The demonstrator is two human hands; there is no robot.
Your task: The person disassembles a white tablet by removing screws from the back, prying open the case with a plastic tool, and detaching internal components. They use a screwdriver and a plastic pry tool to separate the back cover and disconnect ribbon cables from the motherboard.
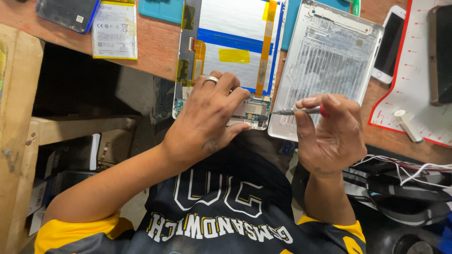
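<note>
An opened tablet (230,51) lies flat at the near edge of a wooden bench, its silver battery, blue tape, yellow strips and orange flex cables exposed, a green circuit board along its near end partly hidden under a hand. Its silver back cover (329,61) rests inside-up just beside it on the right, ribbed and bare. A slim metal screwdriver (299,111) with a red collar lies level, its tip pointing at the board.
</note>
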